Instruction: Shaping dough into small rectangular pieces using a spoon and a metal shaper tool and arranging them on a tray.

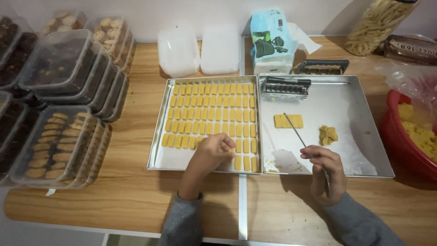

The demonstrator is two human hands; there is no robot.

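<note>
Both hands are bare, no gloves, no rings or watch that I can spot; the left hand (213,152) and right hand (325,168) each come out of a plain grey knit sleeve; cuffs sit snug at the wrists, ribbed-looking; fabric looks soft, sweater-type, no logos or patterns.

Two trays (159,132) lie side by side on the counter (132,187). Stacked boxes (59,141) stand left of them, a bowl (400,141) right.

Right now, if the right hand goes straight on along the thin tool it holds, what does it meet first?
Probably the short dough strip in the right tray; the right hand aims its tool there, though height is unclear.
</note>
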